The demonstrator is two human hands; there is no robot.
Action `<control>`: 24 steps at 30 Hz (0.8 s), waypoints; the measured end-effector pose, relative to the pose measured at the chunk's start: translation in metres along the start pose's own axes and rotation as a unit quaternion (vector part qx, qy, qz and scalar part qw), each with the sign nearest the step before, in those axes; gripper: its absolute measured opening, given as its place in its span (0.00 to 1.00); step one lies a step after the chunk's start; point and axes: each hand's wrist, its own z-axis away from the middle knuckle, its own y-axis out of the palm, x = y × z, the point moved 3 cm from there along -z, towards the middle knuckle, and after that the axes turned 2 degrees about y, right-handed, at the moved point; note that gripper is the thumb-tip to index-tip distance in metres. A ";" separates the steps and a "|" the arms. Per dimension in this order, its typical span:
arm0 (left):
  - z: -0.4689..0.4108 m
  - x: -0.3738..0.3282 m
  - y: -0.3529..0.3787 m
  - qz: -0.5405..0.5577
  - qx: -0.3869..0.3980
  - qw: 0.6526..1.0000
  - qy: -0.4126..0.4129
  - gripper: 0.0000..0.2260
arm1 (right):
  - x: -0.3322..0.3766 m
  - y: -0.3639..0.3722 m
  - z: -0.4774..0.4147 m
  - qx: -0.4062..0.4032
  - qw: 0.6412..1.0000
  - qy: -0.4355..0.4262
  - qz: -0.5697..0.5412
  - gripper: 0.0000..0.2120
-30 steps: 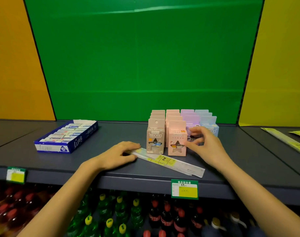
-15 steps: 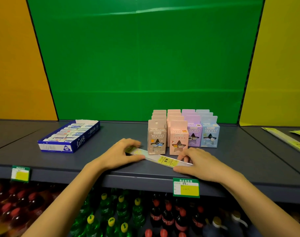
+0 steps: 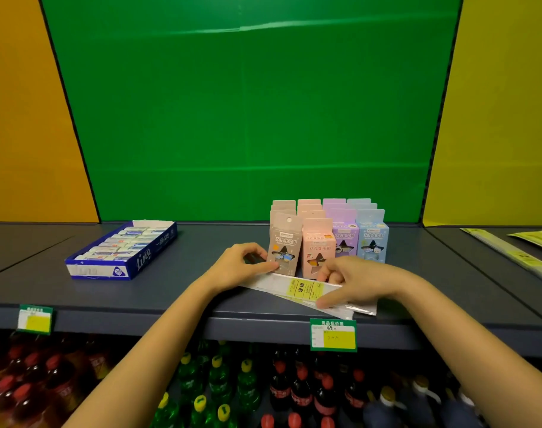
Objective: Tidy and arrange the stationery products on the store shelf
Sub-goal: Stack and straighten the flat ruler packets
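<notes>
A flat pack of rulers (image 3: 300,288) in clear wrapping with a yellow label lies at the front of the grey shelf (image 3: 177,291). My left hand (image 3: 242,264) grips its left end and my right hand (image 3: 353,281) grips its right part, thumb on the near edge. More clear packs stick out beneath it at the right. Directly behind stand four rows of small sharpener boxes (image 3: 326,239): beige, pink, purple and blue. The beige front box touches my left fingers.
A blue open tray of erasers (image 3: 121,251) sits at the left of the shelf. More packaged rulers (image 3: 510,251) lie on the shelf section at the far right. Price tags (image 3: 333,335) hang on the shelf's front edge. Drink bottles fill the shelf below.
My right hand left the purple box row and came down onto the ruler pack. Both hands now hold the pack, which has swung nearer to parallel with the shelf edge.
</notes>
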 end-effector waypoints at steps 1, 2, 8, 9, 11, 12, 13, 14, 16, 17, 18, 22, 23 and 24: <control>0.000 0.000 0.000 0.006 0.004 1.000 0.000 0.13 | -0.002 -0.001 0.002 0.002 1.000 -0.007 -0.016 0.09; 0.000 -0.001 0.000 0.013 0.007 1.000 -0.001 0.13 | -0.005 -0.001 0.004 -0.001 1.000 -0.010 -0.027 0.07; 0.023 -0.001 -0.029 0.027 -0.205 0.978 0.000 0.12 | -0.016 -0.003 0.031 -0.051 0.995 -0.044 -0.071 0.05; 0.032 -0.001 -0.035 0.031 -0.270 0.962 0.006 0.11 | -0.017 -0.003 0.036 -0.064 0.993 -0.049 -0.086 0.05; 0.052 -0.002 -0.039 0.030 -0.360 0.932 0.020 0.09 | -0.021 -0.003 0.043 -0.090 0.988 -0.051 -0.116 0.06; 0.061 -0.004 -0.038 0.038 -0.383 0.923 0.025 0.08 | -0.023 -0.002 0.046 -0.099 0.984 -0.054 -0.137 0.08; 0.068 -0.007 -0.036 0.052 -0.392 0.918 0.028 0.06 | -0.023 -0.001 0.050 -0.106 0.979 -0.056 -0.164 0.09; 0.075 -0.012 -0.032 0.073 -0.389 0.918 0.033 0.04 | -0.024 0.000 0.052 -0.111 0.974 -0.056 -0.191 0.10; 0.084 -0.026 -0.020 0.123 -0.346 0.929 0.049 0.06 | -0.023 0.002 0.059 -0.125 0.960 -0.062 -0.242 0.11; 0.086 -0.036 -0.010 0.155 -0.308 0.937 0.061 0.09 | -0.022 0.002 0.062 -0.137 0.952 -0.065 -0.265 0.11; 0.087 -0.047 0.000 0.200 -0.264 0.941 0.068 0.11 | -0.021 0.002 0.064 -0.152 0.943 -0.069 -0.289 0.10; 0.072 -0.096 0.056 0.371 -0.056 0.926 0.047 0.11 | -0.024 0.002 0.073 -0.201 0.907 -0.077 -0.363 0.11; 0.068 -0.109 0.069 0.378 -0.018 0.924 0.054 0.10 | -0.028 0.001 0.077 -0.210 0.902 -0.077 -0.370 0.10; 0.062 -0.121 0.079 0.375 0.006 0.925 0.068 0.09 | -0.035 0.000 0.082 -0.220 0.897 -0.075 -0.375 0.09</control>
